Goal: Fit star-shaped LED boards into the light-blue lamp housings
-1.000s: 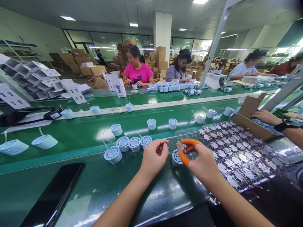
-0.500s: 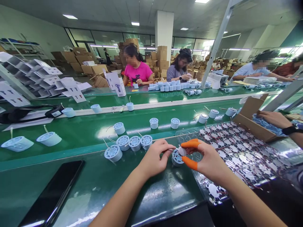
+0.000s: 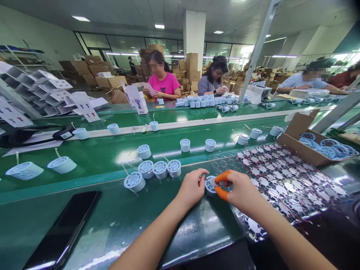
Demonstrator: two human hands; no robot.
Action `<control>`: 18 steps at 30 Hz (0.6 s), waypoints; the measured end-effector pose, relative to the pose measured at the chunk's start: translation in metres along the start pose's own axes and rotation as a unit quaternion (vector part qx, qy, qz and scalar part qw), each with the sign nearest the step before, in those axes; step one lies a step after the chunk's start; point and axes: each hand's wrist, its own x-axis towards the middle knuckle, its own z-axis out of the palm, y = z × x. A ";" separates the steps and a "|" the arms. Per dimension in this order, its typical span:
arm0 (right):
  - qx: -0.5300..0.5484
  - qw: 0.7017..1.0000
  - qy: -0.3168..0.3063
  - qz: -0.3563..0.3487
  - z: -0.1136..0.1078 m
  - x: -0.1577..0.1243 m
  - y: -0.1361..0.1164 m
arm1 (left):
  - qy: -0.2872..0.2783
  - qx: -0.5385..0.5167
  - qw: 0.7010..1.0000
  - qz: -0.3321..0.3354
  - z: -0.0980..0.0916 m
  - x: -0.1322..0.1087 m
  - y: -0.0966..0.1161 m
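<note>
Small round silver-grey disc (image 3: 213,181) sits pinched in right hand (image 3: 239,190) over light-blue round plastic housing (image 3: 209,188). Left hand (image 3: 192,189) beside housing; cannot tell its grip.

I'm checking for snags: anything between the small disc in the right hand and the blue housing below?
Nothing visible: the right hand holds the small disc over the blue housing; the left hand is beside it. Disc contact is unclear.
</note>
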 end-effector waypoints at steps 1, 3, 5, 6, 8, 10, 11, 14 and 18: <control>-0.002 1.000 -0.002 0.003 0.002 0.000 -0.001 | -0.014 0.003 1.000 0.008 0.002 -0.001 0.000; 0.002 1.000 -0.009 0.010 0.004 -0.001 -0.004 | -0.045 0.007 0.999 0.023 0.004 -0.002 0.001; 0.005 1.000 -0.017 0.020 0.005 -0.001 -0.007 | -0.068 0.008 0.997 0.033 0.004 -0.004 0.002; 0.005 0.999 -0.019 0.028 0.006 -0.001 -0.008 | -0.073 0.007 0.997 0.038 0.004 -0.005 0.003; 0.009 0.999 -0.022 0.048 0.006 -0.001 -0.008 | -0.075 0.007 0.996 0.053 0.003 -0.005 0.002; 0.024 0.997 -0.022 0.069 0.004 0.001 -0.006 | -0.063 0.017 0.995 0.070 0.002 -0.003 0.000; 0.033 0.996 -0.021 0.076 0.003 0.002 -0.004 | -0.053 0.024 0.996 0.074 0.001 -0.003 -0.002; 0.051 0.996 -0.018 0.075 -0.005 0.005 0.001 | -0.022 0.044 0.995 0.083 -0.001 0.000 -0.004; 0.069 0.996 -0.023 0.047 -0.017 0.006 0.006 | 0.007 0.028 0.995 0.097 -0.002 0.000 -0.001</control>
